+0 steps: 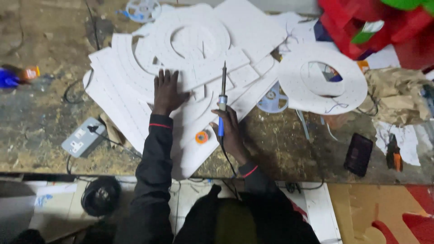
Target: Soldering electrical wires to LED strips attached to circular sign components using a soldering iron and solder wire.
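Note:
My left hand (168, 91) lies flat, fingers spread, on a pile of white cut foam-board pieces (135, 72) on the worn workbench (40, 117). My right hand (231, 132) grips a blue-handled soldering iron (222, 100), its tip pointing away from me over the white boards. A white ring-shaped board (194, 34) lies on top of the pile. A small orange roll (201, 137) rests on the board between my hands. The iron's dark cord runs back toward my body.
A grey socket box (84, 137) with a plug sits left. A second white ring (322, 79) lies right, near a clear reel (273, 100), a dark phone (359, 154), orange-handled pliers (393, 152), crumpled brown paper (398, 95) and red stools (375, 27).

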